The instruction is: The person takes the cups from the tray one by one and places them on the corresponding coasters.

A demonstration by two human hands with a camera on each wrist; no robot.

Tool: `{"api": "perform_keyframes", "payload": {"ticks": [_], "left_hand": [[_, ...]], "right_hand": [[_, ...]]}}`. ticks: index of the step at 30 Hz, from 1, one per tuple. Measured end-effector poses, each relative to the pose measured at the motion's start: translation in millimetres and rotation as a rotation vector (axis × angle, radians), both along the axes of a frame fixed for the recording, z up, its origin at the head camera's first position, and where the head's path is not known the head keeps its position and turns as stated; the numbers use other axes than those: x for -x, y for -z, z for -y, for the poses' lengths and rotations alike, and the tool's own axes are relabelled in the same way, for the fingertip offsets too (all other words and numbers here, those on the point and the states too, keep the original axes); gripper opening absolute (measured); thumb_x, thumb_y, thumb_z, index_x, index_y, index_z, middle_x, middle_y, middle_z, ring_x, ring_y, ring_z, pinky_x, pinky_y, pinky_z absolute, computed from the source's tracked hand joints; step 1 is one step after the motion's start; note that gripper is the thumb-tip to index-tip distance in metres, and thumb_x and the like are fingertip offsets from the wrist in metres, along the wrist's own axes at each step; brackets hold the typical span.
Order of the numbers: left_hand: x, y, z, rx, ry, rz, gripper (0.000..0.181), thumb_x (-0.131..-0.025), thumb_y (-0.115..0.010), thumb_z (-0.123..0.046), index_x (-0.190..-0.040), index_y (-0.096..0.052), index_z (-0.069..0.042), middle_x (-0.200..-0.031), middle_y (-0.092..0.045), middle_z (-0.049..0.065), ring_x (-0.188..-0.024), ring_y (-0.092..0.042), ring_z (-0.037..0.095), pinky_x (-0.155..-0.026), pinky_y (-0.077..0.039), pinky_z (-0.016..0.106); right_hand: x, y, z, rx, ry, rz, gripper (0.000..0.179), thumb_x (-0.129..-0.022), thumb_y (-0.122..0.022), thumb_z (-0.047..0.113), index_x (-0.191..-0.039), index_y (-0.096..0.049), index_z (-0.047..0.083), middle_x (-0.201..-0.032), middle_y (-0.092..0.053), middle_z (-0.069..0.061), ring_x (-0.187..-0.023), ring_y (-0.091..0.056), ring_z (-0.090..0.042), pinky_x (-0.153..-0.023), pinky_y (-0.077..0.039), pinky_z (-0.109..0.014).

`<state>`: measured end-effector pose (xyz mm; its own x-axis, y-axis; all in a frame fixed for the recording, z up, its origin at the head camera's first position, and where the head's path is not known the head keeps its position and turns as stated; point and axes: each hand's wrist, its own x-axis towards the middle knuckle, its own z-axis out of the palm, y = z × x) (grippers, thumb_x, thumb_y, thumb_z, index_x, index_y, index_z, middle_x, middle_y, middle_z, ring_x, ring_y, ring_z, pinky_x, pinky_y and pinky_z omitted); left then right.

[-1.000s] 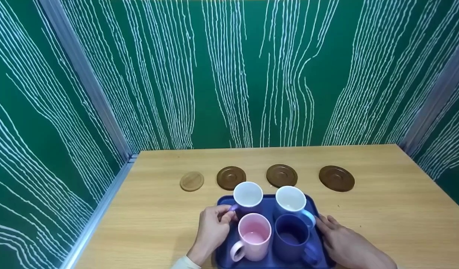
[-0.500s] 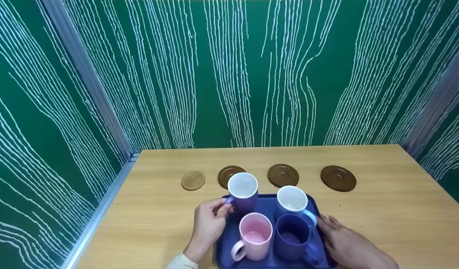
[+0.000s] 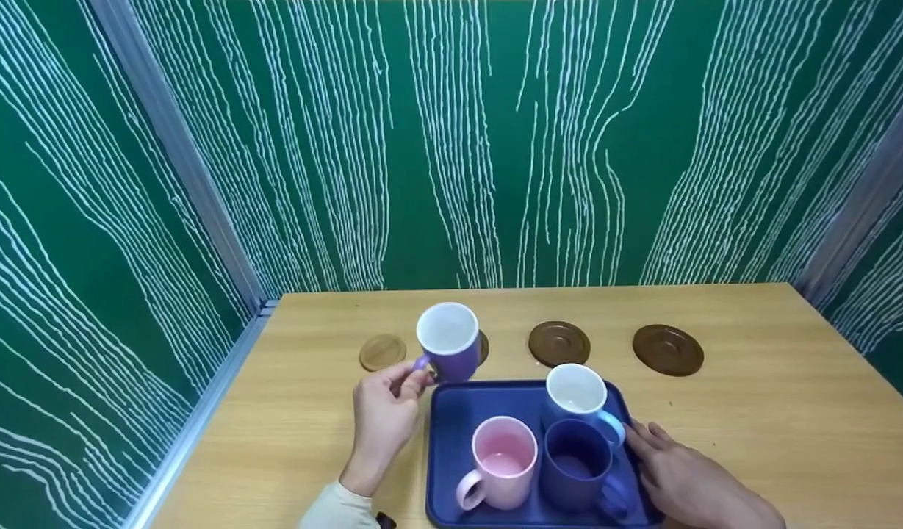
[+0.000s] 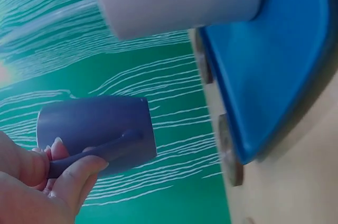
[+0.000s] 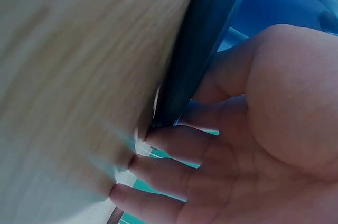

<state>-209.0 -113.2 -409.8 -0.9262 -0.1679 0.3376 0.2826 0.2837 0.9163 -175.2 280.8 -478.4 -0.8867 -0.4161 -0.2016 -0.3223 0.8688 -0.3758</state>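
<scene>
Left hand [image 3: 385,411] clamps handle [image 4: 113,147] of purple mug [image 3: 455,358], aloft just beyond it; wants firm pinch, level carry, while right hand [image 3: 679,470], fingers extended against tray [image 3: 451,422] beside it, should brace that steady.

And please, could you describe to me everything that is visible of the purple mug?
The purple mug looks ceramic, with smooth, roughly cylindrical walls, a white inside and a purple loop handle. It is held roughly upright in the air, its base clear of the table. The left grip pinches the handle. In the head view, it appears beyond the tray's far edge, partly hiding a brown coaster.
</scene>
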Motion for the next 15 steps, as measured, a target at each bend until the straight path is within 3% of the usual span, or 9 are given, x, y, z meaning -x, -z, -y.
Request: {"api": "perform_keyframes", "payload": {"ticks": [3, 7, 11, 14, 15], "left_hand": [[0.8, -10.4, 3.0, -0.017, -0.043, -0.012, 0.009, -0.093, -0.072, 0.002, -0.091, -0.08, -0.002, -0.083, -0.077, 0.007, -0.077, -0.07, 0.016, -0.068, -0.056, 0.021], [2.6, -21.6, 6.7, -0.006, -0.088, -0.024, 0.009, -0.095, -0.071, -0.002, -0.092, -0.08, -0.003, -0.084, -0.076, 0.005, -0.077, -0.067, 0.017, -0.068, -0.055, 0.024], [6.4, -29.0, 9.1, -0.022, -0.127, -0.061, 0.009, -0.095, -0.071, -0.002, -0.095, -0.081, -0.002, -0.083, -0.076, 0.006, -0.078, -0.07, 0.018, -0.067, -0.057, 0.024], [10.1, -31.9, 10.4, -0.047, -0.154, -0.08, 0.009, -0.095, -0.071, -0.002, -0.095, -0.08, 0.0, -0.084, -0.076, 0.009, -0.079, -0.073, 0.02, -0.068, -0.06, 0.024], [11.0, -32.6, 10.9, -0.051, -0.166, -0.08, 0.009, -0.095, -0.071, -0.002, -0.096, -0.08, 0.0, -0.084, -0.076, 0.009, -0.08, -0.073, 0.02, -0.068, -0.06, 0.024]], "right_hand": [[1.9, -0.1, 1.3, 0.022, 0.051, 0.042, 0.117, -0.076, -0.076, 0.071, -0.161, -0.033, 0.002, -0.161, -0.038, -0.026, -0.145, -0.03, -0.059, -0.104, -0.042, -0.07], [2.1, -0.3, 0.6, 0.009, 0.035, 0.022, 0.127, -0.069, -0.077, 0.076, -0.161, -0.032, 0.001, -0.161, -0.038, -0.027, -0.144, -0.031, -0.06, -0.103, -0.043, -0.069], [2.4, 0.8, 0.0, 0.028, 0.055, 0.028, 0.105, -0.086, -0.068, 0.068, -0.16, -0.034, 0.002, -0.16, -0.039, -0.027, -0.145, -0.031, -0.059, -0.104, -0.041, -0.071], [2.9, 1.8, -0.1, 0.037, 0.072, 0.042, 0.093, -0.094, -0.063, 0.062, -0.16, -0.035, 0.004, -0.16, -0.04, -0.027, -0.145, -0.031, -0.059, -0.104, -0.041, -0.072], [2.9, 1.6, -0.2, 0.035, 0.073, 0.047, 0.096, -0.091, -0.065, 0.064, -0.161, -0.035, 0.004, -0.16, -0.039, -0.026, -0.145, -0.03, -0.059, -0.104, -0.04, -0.072]]}}
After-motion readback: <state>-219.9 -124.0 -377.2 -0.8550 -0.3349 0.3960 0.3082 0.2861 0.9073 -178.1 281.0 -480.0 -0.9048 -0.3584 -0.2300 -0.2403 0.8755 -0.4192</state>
